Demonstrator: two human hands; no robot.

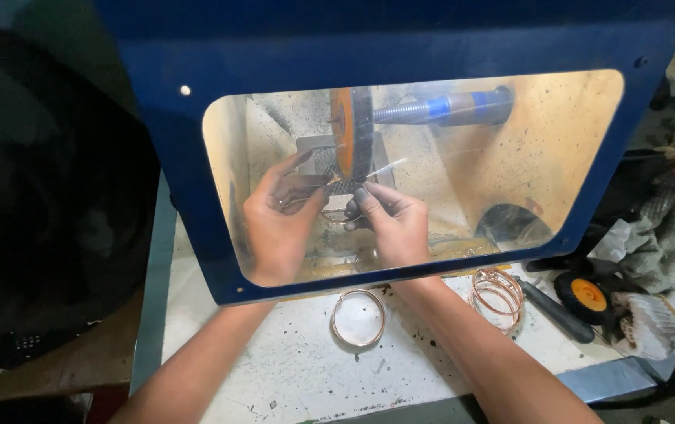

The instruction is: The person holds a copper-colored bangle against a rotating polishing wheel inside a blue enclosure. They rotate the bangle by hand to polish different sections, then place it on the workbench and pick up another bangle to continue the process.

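Inside the blue cabinet (196, 196), behind its clear window (557, 149), an orange wheel (345, 133) sits on a shaft (447, 107). We hold a thin copper bangle (336, 217) just below the wheel's rim: our left hand (278, 224) is curled narrowly around one side, our right hand (392, 224) pinches the other with bent fingers. The window stands between us and the hands. On the white bench (290, 361) lie one bangle (358, 317) and a stack of bangles (497, 297), with a black-handled tool (557, 310) beside.
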